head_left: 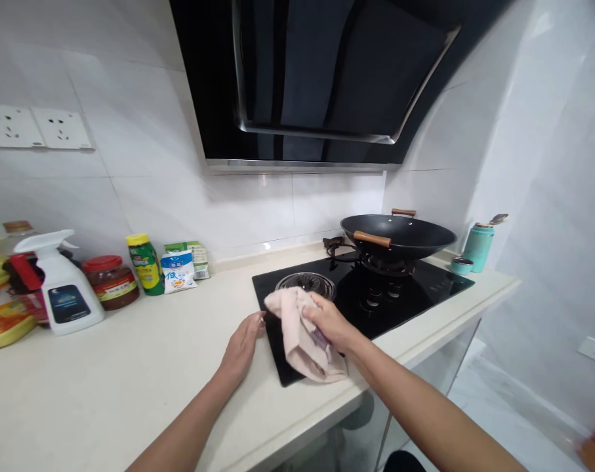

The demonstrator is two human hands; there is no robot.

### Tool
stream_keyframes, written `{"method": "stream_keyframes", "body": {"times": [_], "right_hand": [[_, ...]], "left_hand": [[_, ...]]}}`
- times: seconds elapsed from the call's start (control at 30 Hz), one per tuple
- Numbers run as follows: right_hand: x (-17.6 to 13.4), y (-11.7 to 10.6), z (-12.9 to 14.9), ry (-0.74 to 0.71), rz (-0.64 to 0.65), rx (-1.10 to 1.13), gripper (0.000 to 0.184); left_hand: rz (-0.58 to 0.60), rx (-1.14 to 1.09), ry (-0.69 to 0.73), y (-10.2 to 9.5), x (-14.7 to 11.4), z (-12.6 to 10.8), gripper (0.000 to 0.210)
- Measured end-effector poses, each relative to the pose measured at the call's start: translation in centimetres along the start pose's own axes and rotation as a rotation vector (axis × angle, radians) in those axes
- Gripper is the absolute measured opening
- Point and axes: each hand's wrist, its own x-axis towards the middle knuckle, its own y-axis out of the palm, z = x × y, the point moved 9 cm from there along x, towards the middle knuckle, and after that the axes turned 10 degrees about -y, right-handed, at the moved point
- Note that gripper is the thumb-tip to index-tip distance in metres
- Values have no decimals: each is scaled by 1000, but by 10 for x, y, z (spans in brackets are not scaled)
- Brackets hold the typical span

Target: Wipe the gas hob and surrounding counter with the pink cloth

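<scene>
My right hand (pixel 329 322) grips a pale pink cloth (pixel 300 337), bunched and hanging in folds over the front left of the black glass hob (pixel 277 360). Part of the cloth reaches the hob's front edge. My left hand (pixel 243 344) rests on the pale countertop (pixel 144 380) beside the hob's left edge, fingers stretched out and holding nothing. Just behind the cloth is the left burner (pixel 307 284), its pan support off. On the right burner sits a black wok (pixel 405 239) with wooden handles.
A white spray bottle (pixel 65 288), a red-lidded jar (pixel 110 282), a green yellow-capped bottle (pixel 145 265) and a salt-like packet (pixel 178 270) line the left wall side. A pan support (pixel 335 246) lies behind the hob. A teal bottle (pixel 479 248) stands right; a black range hood (pixel 317 72) overhangs.
</scene>
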Motion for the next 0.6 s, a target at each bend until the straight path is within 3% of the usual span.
{"method": "stream_keyframes", "body": {"times": [0.13, 0.27, 0.33, 0.4, 0.5, 0.6], "right_hand": [[11, -46, -24, 62, 16, -162, 38], [3, -114, -43, 129, -16, -440, 29], [-2, -146, -41, 142, -86, -593, 39], [-5, -165, -33, 125, -155, -709, 51], [-7, -151, -17, 76, -195, -824, 50], [-14, -90, -21, 51, -2, -967, 53]], "left_hand": [[-32, 0, -55, -2, -2, 3, 64], [3, -2, -48, 4, -3, 5, 63], [15, -4, -46, 7, -2, 8, 63], [25, 5, -41, 10, -1, 12, 63], [39, 20, -22, 13, 1, 16, 61], [55, 20, 7, 14, 1, 16, 57]]}}
